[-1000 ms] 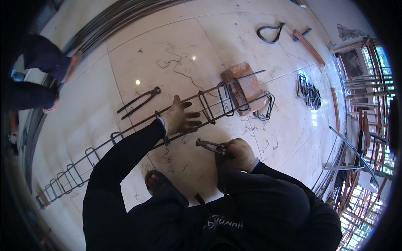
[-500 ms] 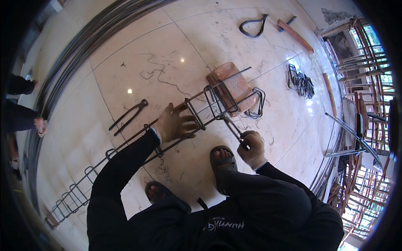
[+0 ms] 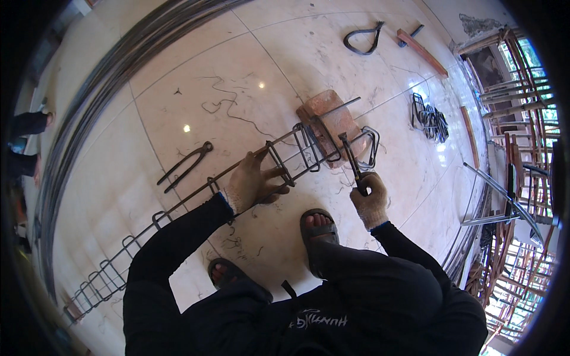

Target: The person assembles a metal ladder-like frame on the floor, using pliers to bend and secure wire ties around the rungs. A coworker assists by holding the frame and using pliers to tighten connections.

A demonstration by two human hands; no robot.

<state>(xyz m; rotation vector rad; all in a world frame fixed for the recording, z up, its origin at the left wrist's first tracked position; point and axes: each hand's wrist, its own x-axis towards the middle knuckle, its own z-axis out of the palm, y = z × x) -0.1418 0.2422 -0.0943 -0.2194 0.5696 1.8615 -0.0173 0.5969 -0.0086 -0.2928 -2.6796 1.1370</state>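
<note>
Under the left hand (image 3: 252, 184), steadying the rebar cage (image 3: 237, 172), gloved fingers curled over its bars. Gripping a tying hook (image 3: 350, 157) in the right hand (image 3: 369, 199), fist closed round the handle, tip reaching up at a stirrup just beyond the fingertips, beside the brick (image 3: 329, 121) propping the cage's far end. Probably tying a stirrup to a long bar. Next calling for twisting the hook while pinning the cage.
</note>
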